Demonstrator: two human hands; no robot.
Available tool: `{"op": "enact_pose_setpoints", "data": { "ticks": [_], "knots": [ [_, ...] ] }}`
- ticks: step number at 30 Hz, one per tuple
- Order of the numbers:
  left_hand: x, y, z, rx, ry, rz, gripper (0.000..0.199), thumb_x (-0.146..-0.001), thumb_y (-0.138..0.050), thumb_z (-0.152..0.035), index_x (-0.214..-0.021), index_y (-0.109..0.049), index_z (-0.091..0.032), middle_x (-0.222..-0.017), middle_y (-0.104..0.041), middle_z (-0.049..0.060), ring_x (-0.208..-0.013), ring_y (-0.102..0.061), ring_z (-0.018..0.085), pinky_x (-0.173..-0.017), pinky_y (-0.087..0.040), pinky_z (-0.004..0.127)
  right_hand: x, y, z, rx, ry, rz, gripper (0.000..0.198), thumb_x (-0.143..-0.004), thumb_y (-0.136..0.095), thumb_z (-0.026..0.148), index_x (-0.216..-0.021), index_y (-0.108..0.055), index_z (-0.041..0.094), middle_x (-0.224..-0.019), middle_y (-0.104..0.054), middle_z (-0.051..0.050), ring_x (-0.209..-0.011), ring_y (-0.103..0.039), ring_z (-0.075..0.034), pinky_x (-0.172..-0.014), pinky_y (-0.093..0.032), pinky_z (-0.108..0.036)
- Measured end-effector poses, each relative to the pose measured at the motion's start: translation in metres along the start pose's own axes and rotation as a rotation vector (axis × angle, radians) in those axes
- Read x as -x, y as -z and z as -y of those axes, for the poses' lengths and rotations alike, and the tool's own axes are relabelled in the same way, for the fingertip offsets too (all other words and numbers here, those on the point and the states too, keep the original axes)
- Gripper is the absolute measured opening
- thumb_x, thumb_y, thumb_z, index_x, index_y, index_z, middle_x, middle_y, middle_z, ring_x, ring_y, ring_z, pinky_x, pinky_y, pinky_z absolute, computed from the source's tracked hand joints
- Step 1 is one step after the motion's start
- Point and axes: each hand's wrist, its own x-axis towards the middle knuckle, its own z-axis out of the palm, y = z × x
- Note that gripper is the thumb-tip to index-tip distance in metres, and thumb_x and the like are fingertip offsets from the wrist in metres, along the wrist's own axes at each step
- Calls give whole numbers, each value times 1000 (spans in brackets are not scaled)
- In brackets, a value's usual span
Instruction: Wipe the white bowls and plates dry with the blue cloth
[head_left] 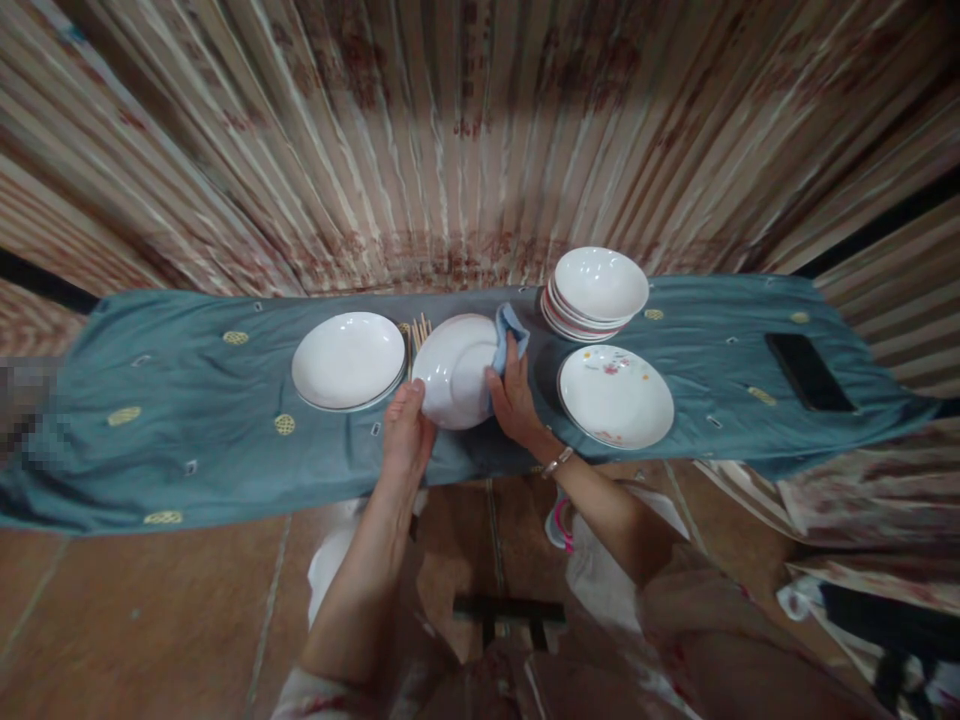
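A white plate (454, 375), tilted with its underside and foot ring showing, is held above the middle of the cloth-covered table. My left hand (407, 425) grips its lower left rim, thumb on the near face. At the plate's right edge, my right hand (516, 400) presses a folded blue cloth (511, 335) against it. Behind the plate's left side lie several chopsticks (421, 332), partly hidden. Left of my hands sits a small stack of white plates (349, 358). To the right is a plate with a flower pattern (616, 397).
A stack of white bowls (601, 285) stands at the back right. Farther right lies a black phone (808, 372). The table has a teal patterned tablecloth (202, 410), and pleated curtains (450, 150) hang right behind it. Tiled floor shows below the front edge.
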Motion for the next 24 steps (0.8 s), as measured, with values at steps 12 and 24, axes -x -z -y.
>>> {"op": "enact_pose_setpoints", "data": {
  "ticks": [12, 24],
  "knots": [
    [3, 2, 3, 26, 37, 28, 47, -62, -92, -46, -98, -72, -24, -103, -78, 4, -98, -71, 20, -93, -54, 33, -15, 6, -14, -6, 65, 0, 68, -101, -42, 46, -161, -24, 17, -166, -32, -17, -156, -26, -29, -128, -19, -58],
    [2, 3, 9, 99, 131, 51, 58, -64, -92, -44, -112, -71, -19, -111, -78, 11, -114, -69, 28, -103, -52, 42, -12, 3, -19, 41, 7, 72, 68, -103, -35, 50, -160, -28, 13, -166, -31, -17, -157, -23, -29, -127, -23, -56]
  ]
}}
